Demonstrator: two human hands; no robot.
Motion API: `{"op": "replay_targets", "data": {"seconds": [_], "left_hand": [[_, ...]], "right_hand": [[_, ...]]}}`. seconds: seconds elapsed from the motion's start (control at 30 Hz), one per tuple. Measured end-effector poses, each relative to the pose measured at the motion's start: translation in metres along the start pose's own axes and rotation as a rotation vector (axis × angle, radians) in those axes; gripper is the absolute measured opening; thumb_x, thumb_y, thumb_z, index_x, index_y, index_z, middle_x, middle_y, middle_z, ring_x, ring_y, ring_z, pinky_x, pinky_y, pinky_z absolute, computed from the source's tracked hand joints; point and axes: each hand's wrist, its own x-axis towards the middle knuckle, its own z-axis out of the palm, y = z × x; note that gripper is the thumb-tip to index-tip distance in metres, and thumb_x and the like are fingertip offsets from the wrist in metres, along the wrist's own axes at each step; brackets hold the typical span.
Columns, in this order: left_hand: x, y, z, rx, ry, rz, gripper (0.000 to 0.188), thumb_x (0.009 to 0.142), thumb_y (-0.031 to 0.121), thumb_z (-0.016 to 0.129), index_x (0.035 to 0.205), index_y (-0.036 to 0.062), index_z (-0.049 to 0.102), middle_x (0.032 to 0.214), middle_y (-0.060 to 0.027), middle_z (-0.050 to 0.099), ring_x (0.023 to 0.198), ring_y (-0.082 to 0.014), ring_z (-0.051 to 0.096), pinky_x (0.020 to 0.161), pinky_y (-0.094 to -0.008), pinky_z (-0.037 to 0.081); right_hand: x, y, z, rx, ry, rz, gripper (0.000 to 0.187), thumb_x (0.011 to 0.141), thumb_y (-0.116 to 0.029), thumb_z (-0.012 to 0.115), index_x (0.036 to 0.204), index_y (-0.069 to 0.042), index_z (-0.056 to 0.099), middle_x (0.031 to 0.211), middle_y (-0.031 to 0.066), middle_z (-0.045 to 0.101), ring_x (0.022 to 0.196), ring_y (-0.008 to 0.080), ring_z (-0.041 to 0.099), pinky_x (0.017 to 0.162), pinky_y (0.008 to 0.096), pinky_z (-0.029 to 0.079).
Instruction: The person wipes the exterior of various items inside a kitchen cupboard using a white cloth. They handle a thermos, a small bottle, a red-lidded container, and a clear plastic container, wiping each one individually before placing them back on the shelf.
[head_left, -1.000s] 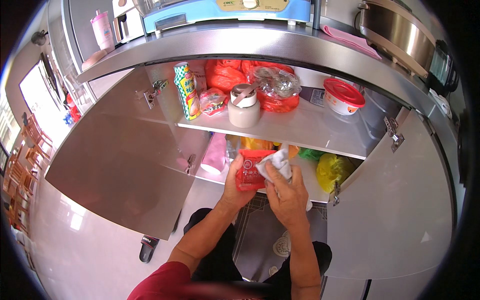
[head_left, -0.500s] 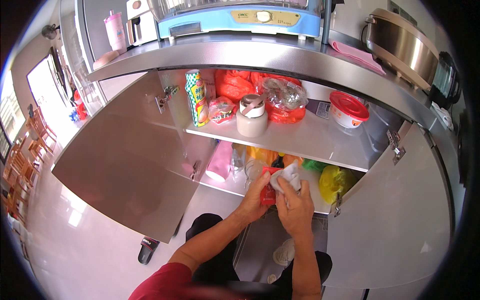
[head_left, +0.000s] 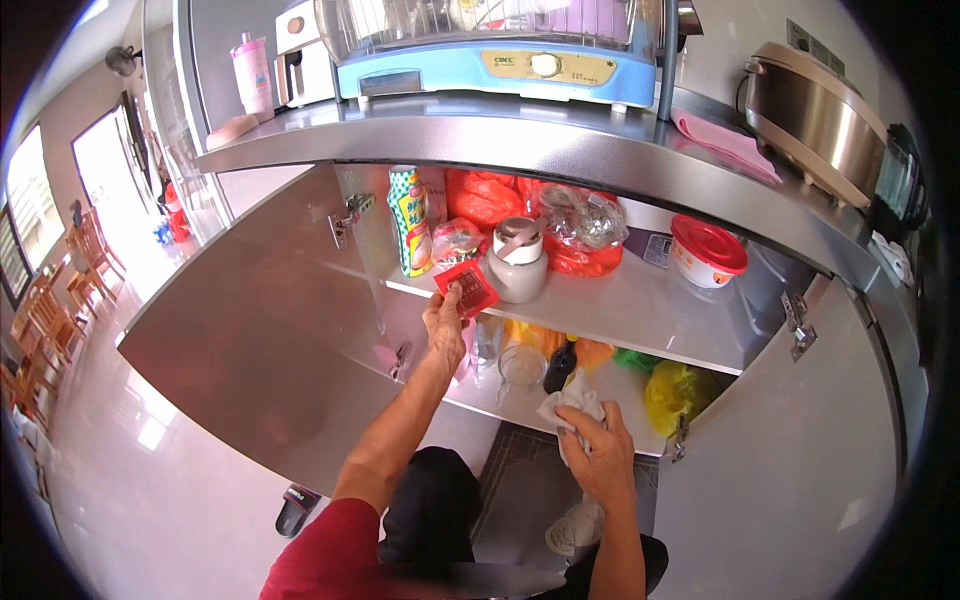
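A flat red packet (head_left: 470, 292) is pinched in my left hand (head_left: 445, 322), held up at the front edge of the upper shelf (head_left: 600, 290). It overlaps the view of a grey jar (head_left: 516, 272) with a brown and white lid. Beside the jar are a green-checked yellow canister (head_left: 409, 225) and a small clear bag with red contents (head_left: 458, 243). My right hand (head_left: 598, 455) is closed on a crumpled white cloth (head_left: 575, 400), low in front of the lower shelf. Just behind the cloth stand a dark bottle (head_left: 562, 366) and a clear glass container (head_left: 521, 372).
Open cabinet doors flank me, left (head_left: 240, 320) and right (head_left: 790, 440). Red bags (head_left: 485, 197) and a red-lidded bowl (head_left: 708, 250) sit on the upper shelf; a yellow bag (head_left: 675, 395) lies below. The countertop (head_left: 480, 130) juts out overhead, carrying a blue appliance (head_left: 430, 80) and a rice cooker (head_left: 815, 115).
My hands have separated. The left has carried the red packet up and left toward the upper shelf; the right has lowered slightly with the white cloth. The view has shifted a little.
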Motion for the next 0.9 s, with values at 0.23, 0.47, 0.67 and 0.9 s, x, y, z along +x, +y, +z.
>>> {"op": "replay_targets", "data": {"seconds": [0.23, 0.47, 0.67, 0.9], "left_hand": [[0.055, -0.022, 0.005, 0.17, 0.234, 0.117, 0.065, 0.073, 0.021, 0.077, 0.119, 0.0004, 0.036, 0.097, -0.0148, 0.058, 0.065, -0.0215, 0.06, 0.046, -0.0346, 0.052], [0.084, -0.035, -0.011, 0.567, 0.389, 0.314, 0.042, 0.072, 0.037, 0.074, 0.081, -0.0009, 0.059, 0.087, -0.0158, 0.06, 0.069, -0.0314, 0.061, 0.055, -0.0385, 0.054], [0.11, -0.03, -0.025, 1.024, 0.381, 0.47, 0.042, 0.076, 0.049, 0.064, 0.08, 0.0072, 0.069, 0.083, -0.0112, 0.066, 0.092, -0.0348, 0.054, 0.084, -0.0435, 0.043], [0.107, -0.021, -0.02, 0.951, 0.344, 0.314, 0.042, 0.073, 0.052, 0.066, 0.086, 0.0124, 0.072, 0.085, -0.0072, 0.068, 0.092, -0.0295, 0.057, 0.084, -0.0413, 0.045]], "right_hand": [[0.0, 0.015, -0.003, -0.025, 0.016, 0.016, 0.026, 0.073, -0.011, 0.066, 0.099, -0.013, 0.068, 0.091, 0.0136, 0.053, 0.078, 0.0324, 0.058, 0.066, 0.0382, 0.047], [-0.004, 0.025, -0.008, -0.044, -0.047, 0.031, 0.026, 0.073, -0.015, 0.067, 0.1, -0.016, 0.069, 0.091, 0.0136, 0.052, 0.079, 0.0331, 0.059, 0.066, 0.0394, 0.048], [-0.004, 0.025, -0.005, -0.04, -0.119, 0.109, 0.025, 0.074, -0.017, 0.067, 0.099, -0.017, 0.069, 0.093, 0.0139, 0.051, 0.08, 0.0328, 0.059, 0.066, 0.0398, 0.049], [-0.004, 0.03, 0.003, -0.091, -0.1, 0.071, 0.027, 0.071, -0.014, 0.068, 0.097, -0.017, 0.069, 0.086, 0.0124, 0.05, 0.065, 0.0278, 0.057, 0.058, 0.0358, 0.047]]}}
